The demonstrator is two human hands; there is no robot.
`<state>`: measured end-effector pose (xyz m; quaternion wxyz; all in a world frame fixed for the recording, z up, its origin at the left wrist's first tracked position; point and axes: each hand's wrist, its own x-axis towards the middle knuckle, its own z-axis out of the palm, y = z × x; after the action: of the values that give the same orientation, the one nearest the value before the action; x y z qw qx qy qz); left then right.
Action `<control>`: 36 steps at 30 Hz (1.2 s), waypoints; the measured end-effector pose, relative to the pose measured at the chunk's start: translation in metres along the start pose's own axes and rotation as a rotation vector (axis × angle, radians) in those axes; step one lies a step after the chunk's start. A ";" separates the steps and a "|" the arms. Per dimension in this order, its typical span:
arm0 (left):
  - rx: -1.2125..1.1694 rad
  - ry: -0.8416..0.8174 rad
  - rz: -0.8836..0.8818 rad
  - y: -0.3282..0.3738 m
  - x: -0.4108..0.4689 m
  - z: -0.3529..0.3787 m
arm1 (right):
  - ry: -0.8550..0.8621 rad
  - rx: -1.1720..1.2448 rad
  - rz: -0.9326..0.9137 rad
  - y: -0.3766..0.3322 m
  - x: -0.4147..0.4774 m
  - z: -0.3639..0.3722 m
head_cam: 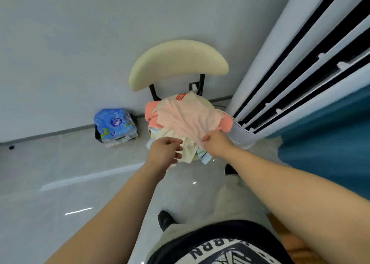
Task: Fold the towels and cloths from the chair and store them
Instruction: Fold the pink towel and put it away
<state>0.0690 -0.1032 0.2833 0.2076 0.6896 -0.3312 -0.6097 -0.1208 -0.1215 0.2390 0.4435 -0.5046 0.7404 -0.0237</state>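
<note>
Your shirt (220, 249) – dark, white print – fills the bottom edge; below it are pale trousers and two black shoes (165, 219) on the glossy floor (80, 183).

Hands, both reached out to the chair's near edge:
- Right hand (216, 143): thumb and fingers pinch the near hem of the pink cloth (186, 119), which is pulled taut towards you.
- Left hand (166, 151): fingers loosely curled over the cream cloth (188, 151). You cannot tell whether they grasp it or only touch it.

Chair (178, 63): cream curved backrest on black posts, set against the wall (60, 43). The seat is hidden under the pile.

Pile on the seat:
- Pink cloth on top, with a red tag (181, 97) at its far edge.
- Coral towel (152, 111) beneath, showing at the left and right sides.
- Cream cloth at the near side, hanging over the seat edge.
- Striped cloth (203, 156), pale blue, hanging just below your right hand.

Surroundings:
- Bottle pack (115, 125) in blue wrap, on the floor at the wall, left of the chair.
- White air conditioner (290, 63), standing just right of the chair.
- Teal curtain (330, 133) at the far right.
</note>
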 end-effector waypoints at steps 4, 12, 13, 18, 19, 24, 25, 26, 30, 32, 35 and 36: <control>-0.029 0.118 -0.025 -0.006 0.006 0.022 | -0.079 -0.105 -0.087 0.006 0.034 -0.017; -0.124 0.265 -0.065 -0.027 0.025 0.080 | -0.218 -0.229 -0.150 0.041 0.093 -0.038; -0.118 0.259 -0.054 -0.034 0.034 0.088 | -0.210 -0.238 -0.164 0.046 0.102 -0.036; 0.018 0.261 0.068 -0.087 0.102 0.120 | -0.096 -0.136 -0.212 0.078 0.157 -0.005; 0.063 0.268 0.111 -0.099 0.118 0.126 | -0.076 -0.081 -0.220 0.087 0.169 0.004; 0.208 0.328 0.342 -0.153 0.182 0.162 | 0.119 0.022 -0.386 0.137 0.216 0.047; 0.209 0.356 0.398 -0.162 0.188 0.169 | 0.145 0.043 -0.431 0.146 0.221 0.055; 0.223 0.382 0.454 -0.171 0.193 0.177 | 0.170 0.060 -0.470 0.156 0.226 0.061; 0.266 0.452 0.632 -0.208 0.196 0.203 | 0.276 0.099 -0.602 0.189 0.234 0.077; 0.294 0.466 0.677 -0.227 0.190 0.212 | 0.350 0.097 -0.663 0.204 0.229 0.084; 0.365 0.515 0.679 -0.250 0.170 0.218 | 0.389 0.146 -0.697 0.221 0.210 0.089; 0.379 0.519 0.672 -0.255 0.164 0.219 | 0.390 0.161 -0.703 0.223 0.204 0.090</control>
<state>-0.0868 -0.0166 -0.0450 0.3400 0.6996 -0.5790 -0.2445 -0.2415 -0.1322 -0.0521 0.2979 -0.6767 0.5887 -0.3269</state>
